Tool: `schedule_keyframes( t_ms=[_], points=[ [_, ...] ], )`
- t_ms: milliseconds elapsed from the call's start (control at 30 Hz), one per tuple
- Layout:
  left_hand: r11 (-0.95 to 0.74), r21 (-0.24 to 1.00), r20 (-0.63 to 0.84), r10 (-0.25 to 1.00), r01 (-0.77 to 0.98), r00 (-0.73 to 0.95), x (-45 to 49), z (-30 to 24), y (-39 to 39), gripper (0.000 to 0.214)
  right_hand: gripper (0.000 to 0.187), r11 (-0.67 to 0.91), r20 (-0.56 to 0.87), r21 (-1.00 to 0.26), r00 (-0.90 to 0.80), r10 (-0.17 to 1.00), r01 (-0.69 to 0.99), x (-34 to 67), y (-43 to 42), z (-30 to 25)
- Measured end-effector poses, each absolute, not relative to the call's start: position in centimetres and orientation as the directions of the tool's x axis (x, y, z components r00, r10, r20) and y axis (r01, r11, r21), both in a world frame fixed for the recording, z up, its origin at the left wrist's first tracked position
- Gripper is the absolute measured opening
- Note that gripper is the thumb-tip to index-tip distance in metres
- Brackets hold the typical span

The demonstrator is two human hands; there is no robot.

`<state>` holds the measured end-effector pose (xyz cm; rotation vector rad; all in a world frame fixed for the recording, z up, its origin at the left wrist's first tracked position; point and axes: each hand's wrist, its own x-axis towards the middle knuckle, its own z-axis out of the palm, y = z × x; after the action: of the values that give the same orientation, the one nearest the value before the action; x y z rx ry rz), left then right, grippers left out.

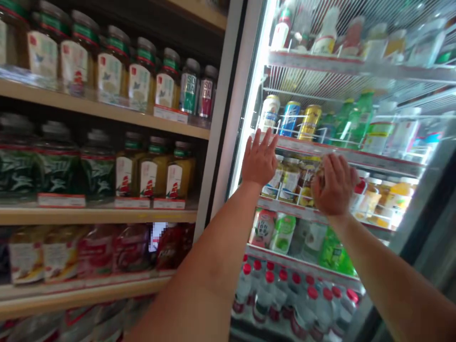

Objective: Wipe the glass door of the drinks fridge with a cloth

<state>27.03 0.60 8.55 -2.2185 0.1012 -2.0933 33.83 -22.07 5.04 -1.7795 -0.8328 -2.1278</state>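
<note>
In the head view my left hand (pixel 259 159) is open, its fingers spread near the front edge of a lit fridge shelf (pixel 302 145). Just above its fingertips stand a white can (pixel 270 113), a blue can (pixel 290 118) and a gold can (pixel 309 122). My right hand (pixel 335 185) is closed at the shelf below, its fingers curled round a brownish container (pixel 318 179) that it mostly hides. Its exact kind does not show. Small bottles with pale labels (pixel 289 179) stand to the left of that hand, and orange drink bottles (pixel 392 202) to its right.
A fridge frame (pixel 228 109) divides the lit fridge from wooden shelves (pixel 107 111) full of bottles on the left. Green cartons (pixel 333 251) and red-capped water bottles (pixel 265 294) fill the lower fridge. A dark door edge (pixel 416 223) stands at the right.
</note>
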Motion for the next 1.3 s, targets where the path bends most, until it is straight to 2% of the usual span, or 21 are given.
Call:
schedule_keyframes(
  t_ms=[67, 200, 300, 367, 467, 533, 600, 700, 767, 833, 933, 1000, 1067, 1233, 1267, 1300],
  points=[
    [-0.994, -0.106, 0.992, -0.105, 0.014, 0.069, 26.9, 8.6, 0.5, 0.057, 0.058, -0.799, 0.952, 0.289, -0.244, 0.183, 0.527, 33.7, -22.1, 5.1],
    [-0.995, -0.104, 0.99, -0.103, 0.007, 0.097, 26.8, 8.6, 0.5, 0.059, 0.056, -0.804, 0.96, 0.197, -0.275, 0.043, 0.561, 34.2, -22.0, 5.3],
    [-0.995, -0.1, 0.988, -0.1, -0.001, 0.12, 26.8, 8.7, 0.5, 0.059, 0.057, -0.814, 0.961, 0.165, -0.278, 0.004, 0.557, 34.4, -22.0, 5.3],
    [-0.995, -0.098, 0.988, -0.098, -0.006, 0.12, 26.8, 8.6, 0.5, 0.059, 0.058, -0.808, 0.956, 0.237, -0.278, 0.095, 0.539, 34.2, -22.1, 5.2],
    [-0.995, -0.097, 0.989, -0.098, -0.014, 0.113, 26.6, 8.6, 0.4, 0.058, 0.06, -0.736, 0.888, 0.459, -0.298, 0.351, 0.499, 33.8, -22.3, 4.9],
    [-0.995, -0.096, 0.99, -0.097, -0.014, 0.107, 26.6, 8.6, 0.4, 0.058, 0.061, -0.697, 0.854, 0.52, -0.309, 0.419, 0.494, 33.7, -22.4, 4.8],
    [-0.995, -0.102, 0.99, -0.102, -0.008, 0.092, 26.6, 8.6, 0.4, 0.058, 0.059, -0.73, 0.898, 0.437, -0.3, 0.321, 0.525, 33.8, -22.3, 4.8],
    [-0.993, -0.116, 0.991, -0.116, -0.015, 0.061, 26.8, 8.6, 0.6, 0.059, 0.056, -0.786, 0.957, 0.23, -0.28, 0.076, 0.574, 34.1, -22.1, 5.0],
    [-0.993, -0.118, 0.992, -0.12, -0.03, 0.048, 27.0, 8.6, 0.7, 0.059, 0.056, -0.791, 0.963, 0.185, -0.27, 0.026, 0.583, 34.1, -22.2, 5.1],
    [-0.993, -0.116, 0.992, -0.117, -0.031, 0.044, 27.1, 8.6, 0.7, 0.06, 0.057, -0.769, 0.955, 0.273, -0.259, 0.144, 0.578, 33.9, -22.3, 5.0],
    [-0.993, -0.116, 0.992, -0.117, -0.009, 0.052, 27.0, 8.6, 0.7, 0.06, 0.061, -0.675, 0.876, 0.479, -0.264, 0.402, 0.561, 33.4, -22.7, 4.6],
    [-0.993, -0.114, 0.991, -0.115, -0.012, 0.064, 26.9, 8.7, 0.7, 0.06, 0.061, -0.653, 0.857, 0.51, -0.273, 0.436, 0.56, 33.4, -22.9, 4.4],
    [-0.994, -0.109, 0.992, -0.11, -0.023, 0.067, 26.9, 8.7, 0.7, 0.06, 0.057, -0.697, 0.905, 0.425, -0.259, 0.338, 0.577, 33.6, -22.8, 4.3],
    [-0.994, -0.113, 0.993, -0.113, -0.012, 0.039, 27.0, 8.6, 0.7, 0.06, 0.055, -0.752, 0.988, 0.042, -0.139, -0.067, 0.657, 34.0, -21.2, 6.5],
    [-0.993, -0.116, 0.992, -0.116, -0.009, 0.04, 27.0, 8.6, 0.7, 0.06, 0.055, -0.745, 0.986, 0.01, -0.13, -0.104, 0.667, 33.8, -20.8, 7.3],
    [-0.993, -0.118, 0.992, -0.119, -0.006, 0.041, 27.0, 8.6, 0.7, 0.06, 0.055, -0.74, 0.987, 0.025, -0.133, -0.087, 0.672, 33.6, -20.4, 8.0]
  ],
)
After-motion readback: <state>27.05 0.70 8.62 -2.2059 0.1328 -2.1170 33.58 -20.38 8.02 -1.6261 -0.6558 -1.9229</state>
